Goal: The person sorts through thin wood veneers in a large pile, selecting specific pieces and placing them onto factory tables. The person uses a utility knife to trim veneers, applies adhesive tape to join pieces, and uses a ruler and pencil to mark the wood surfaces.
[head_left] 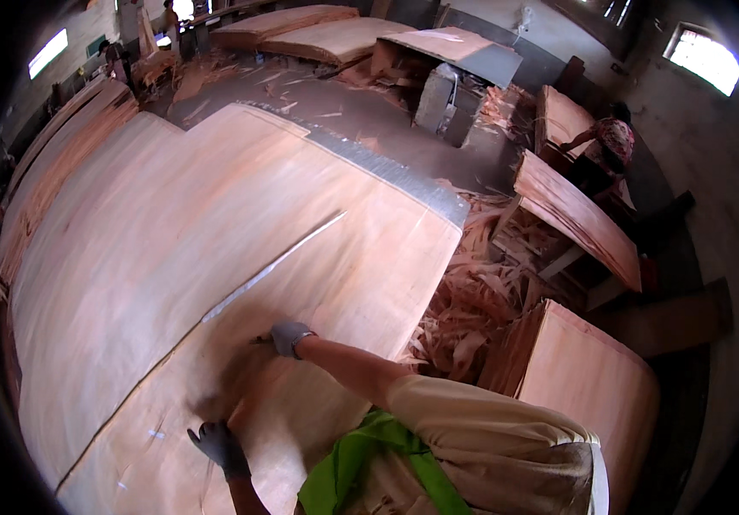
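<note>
Clock directions are as seen from the right hand [289, 339], with 12 o'clock at the top of the view.

A broad, pale wooden sheet [206, 206] lies under both hands, stretching far out from about 7 o'clock round to 2 o'clock. The right hand, in a light grey glove, is low over the sheet with its fingers drawn together. A small dark shape shows at its fingertips; whether it is something held, I cannot tell. The left hand [223, 451], in a darker glove, is at 7 o'clock with its fingers loosely spread and nothing visible in them. Whether it presses on the sheet is unclear.

A dark seam [129, 401] crosses the sheet from 8 o'clock and meets a narrow whitish strip [275, 266], which runs on toward 1 o'clock. Two small pale marks [156, 434] are near the seam, at 8 o'clock.

A grey surface [386, 168] shows along the sheet's edge at 1 o'clock. Peeled scraps [472, 313] are heaped on the floor at 3 o'clock, with a stack [592, 369] just beyond. At 2 o'clock, another person [614, 142] bends near a table of sheets [575, 215]. More piles [326, 39] stand at 12 o'clock.
</note>
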